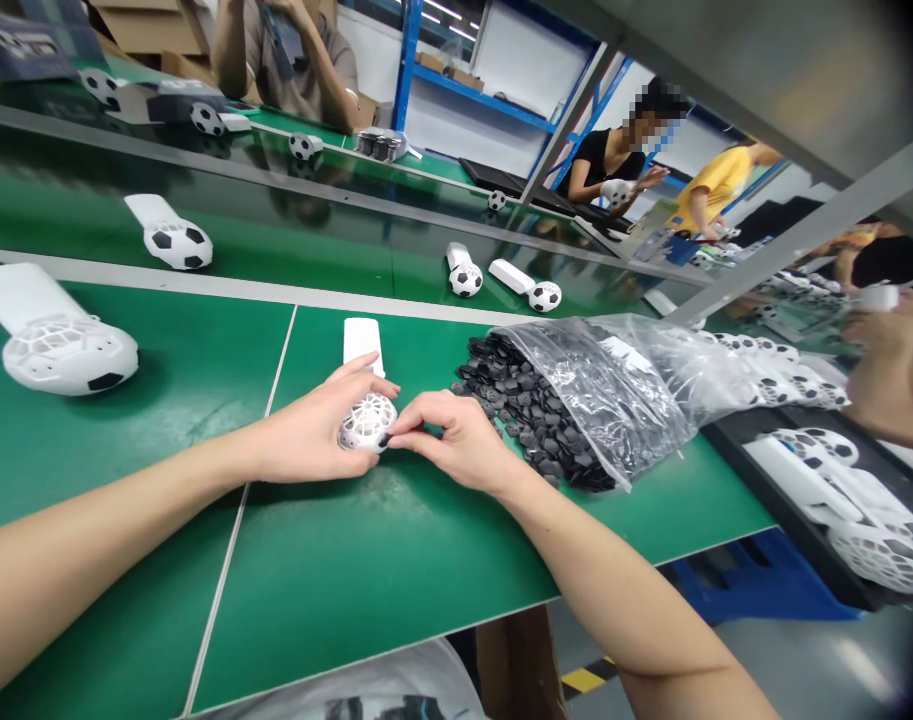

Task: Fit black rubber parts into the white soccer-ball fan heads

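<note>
My left hand (317,425) is wrapped round a white soccer-ball-shaped piece (367,422) with an open lattice of panels. Its flat white handle (362,343) points away from me on the green table. At the ball's right side my right hand (448,435) is closed in a pinch, fingertips against the ball at a small black panel (385,439), mostly hidden by the fingers. Just right of that hand, a heap of small black panels (538,410) spills from a clear plastic bag (613,380).
A similar white ball piece (70,350) lies at the left. More sit on the dark conveyor beyond, such as one ball piece (177,243). At right, a black tray (771,500) holds several white pieces. Several people work around the line; one person's arm (891,370) reaches in at the right edge.
</note>
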Demonstrator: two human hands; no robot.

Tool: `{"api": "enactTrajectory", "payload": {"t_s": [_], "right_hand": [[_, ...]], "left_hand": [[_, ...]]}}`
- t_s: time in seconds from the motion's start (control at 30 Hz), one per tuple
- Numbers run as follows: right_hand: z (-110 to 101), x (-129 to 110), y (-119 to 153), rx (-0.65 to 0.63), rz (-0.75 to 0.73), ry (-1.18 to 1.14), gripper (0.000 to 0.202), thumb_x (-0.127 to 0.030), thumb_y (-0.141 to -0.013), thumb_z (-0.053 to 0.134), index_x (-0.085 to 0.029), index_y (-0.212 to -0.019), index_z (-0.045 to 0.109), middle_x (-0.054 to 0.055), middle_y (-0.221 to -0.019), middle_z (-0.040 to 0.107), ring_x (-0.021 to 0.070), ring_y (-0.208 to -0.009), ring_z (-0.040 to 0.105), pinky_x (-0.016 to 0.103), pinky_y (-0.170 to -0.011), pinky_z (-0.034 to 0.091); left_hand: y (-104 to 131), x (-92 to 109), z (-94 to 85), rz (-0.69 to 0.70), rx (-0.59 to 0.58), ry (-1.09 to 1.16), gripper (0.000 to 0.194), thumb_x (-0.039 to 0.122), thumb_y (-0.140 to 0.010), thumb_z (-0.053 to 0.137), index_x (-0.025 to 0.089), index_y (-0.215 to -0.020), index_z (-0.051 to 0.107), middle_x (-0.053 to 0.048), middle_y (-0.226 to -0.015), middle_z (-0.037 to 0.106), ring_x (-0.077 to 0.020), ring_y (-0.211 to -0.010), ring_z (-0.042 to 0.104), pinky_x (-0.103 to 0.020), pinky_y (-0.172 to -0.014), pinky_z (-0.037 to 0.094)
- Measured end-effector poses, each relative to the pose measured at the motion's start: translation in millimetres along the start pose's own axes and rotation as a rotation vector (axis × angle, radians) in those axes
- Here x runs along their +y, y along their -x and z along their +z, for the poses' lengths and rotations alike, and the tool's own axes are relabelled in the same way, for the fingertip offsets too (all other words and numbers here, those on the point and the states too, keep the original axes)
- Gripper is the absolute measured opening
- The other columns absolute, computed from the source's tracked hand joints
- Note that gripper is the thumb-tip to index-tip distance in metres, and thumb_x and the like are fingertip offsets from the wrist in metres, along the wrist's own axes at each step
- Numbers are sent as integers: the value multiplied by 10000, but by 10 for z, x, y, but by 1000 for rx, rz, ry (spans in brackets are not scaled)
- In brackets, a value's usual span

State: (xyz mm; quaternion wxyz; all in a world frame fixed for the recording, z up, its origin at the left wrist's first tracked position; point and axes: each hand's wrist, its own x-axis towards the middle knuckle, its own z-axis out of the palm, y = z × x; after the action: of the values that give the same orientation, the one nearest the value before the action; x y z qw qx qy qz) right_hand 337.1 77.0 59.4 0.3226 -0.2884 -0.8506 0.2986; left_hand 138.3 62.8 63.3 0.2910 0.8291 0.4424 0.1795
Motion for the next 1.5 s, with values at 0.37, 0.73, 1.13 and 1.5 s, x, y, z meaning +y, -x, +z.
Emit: {"api": "enactTrajectory", "payload": {"t_s": [0.37,0.73,1.13,1.5], "right_hand": [[-23,10,-141,-83,207,-158,176,-216,-670,727,-159,-657,561,-36,-661,571,89,-605,500,208,-586,407],[-331,241,-20,-10,512,349,147,-239,-697,694,-181,-829,664,0,-728,637,113,-627,568,220,-589,434],[-133,77,-1,-89,214,695,138,-113,-844,495,-137,-838,630,90,-804,644,196,-756,592,295,-683,436],[22,-66,-12,25,113,-78,31,-162,-777,631,-182,-755,641,-5,-779,654,125,-753,590,245,-736,452]], "left_hand": [[-25,65,70,6,66,29,327,326,-713,530,218,-1016,474,-59,-1306,435,-250,-1367,50,-466,-1078,221],[12,-60,-88,69,21,-447,665,514,-669,626,222,-1232,427,-122,-1291,446,-318,-1287,269,-522,-1049,209],[17,33,-6,-64,125,-603,782,690,-703,462,130,-1247,423,-151,-1087,585,-322,-987,518,-439,-853,352],[42,64,-57,-134,53,-468,714,645,-748,441,241,-1327,336,-100,-1154,578,-294,-1005,533,-410,-824,352]]}}
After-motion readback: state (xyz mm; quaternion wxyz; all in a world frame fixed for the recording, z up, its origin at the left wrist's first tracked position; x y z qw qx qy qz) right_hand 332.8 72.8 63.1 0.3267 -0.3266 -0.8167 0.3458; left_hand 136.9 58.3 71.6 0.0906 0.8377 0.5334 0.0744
